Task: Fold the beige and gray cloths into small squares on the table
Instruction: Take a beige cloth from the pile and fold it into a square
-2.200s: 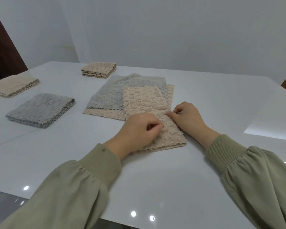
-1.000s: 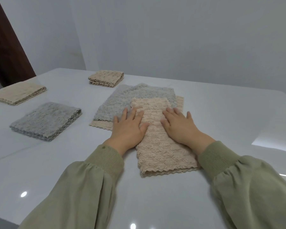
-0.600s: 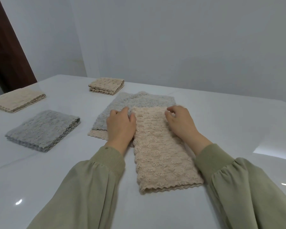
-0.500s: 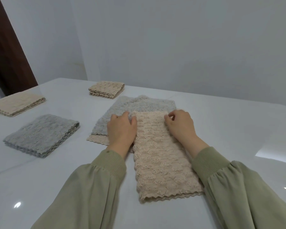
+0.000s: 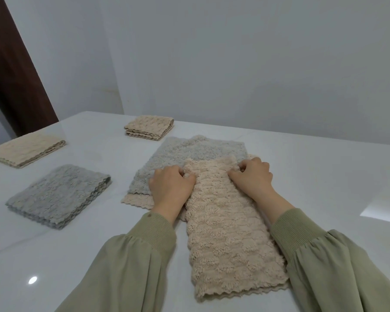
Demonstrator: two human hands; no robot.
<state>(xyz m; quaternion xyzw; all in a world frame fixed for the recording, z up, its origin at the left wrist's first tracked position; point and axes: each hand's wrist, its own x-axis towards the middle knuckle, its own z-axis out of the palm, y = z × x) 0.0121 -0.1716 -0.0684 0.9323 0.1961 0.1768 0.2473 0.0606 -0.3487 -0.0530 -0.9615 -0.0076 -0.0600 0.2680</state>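
Two olive sleeves (image 5: 131, 266) with ribbed cuffs reach over the glossy white table (image 5: 324, 176). Between them lies the beige cloth (image 5: 230, 239), a long, narrow folded strip of fluffy, shell-patterned pile with a scalloped near edge. Its far end overlaps the cloths beyond it.

At that far end the left hand (image 5: 170, 188) and the right hand (image 5: 252, 179) each pinch a corner of the strip with curled fingers, and the edge between them is rumpled and raised.

Under that end lies a flat gray cloth (image 5: 189, 154) of the same plush weave, on top of another flat beige cloth (image 5: 137, 200). To the left sit a folded gray square (image 5: 59, 194) and a folded beige stack (image 5: 25, 149), and farther back is a small beige square (image 5: 150, 127).

Half a second earlier the fingers lay flatter on the strip and its far edge was smooth; now they have closed on the corners.
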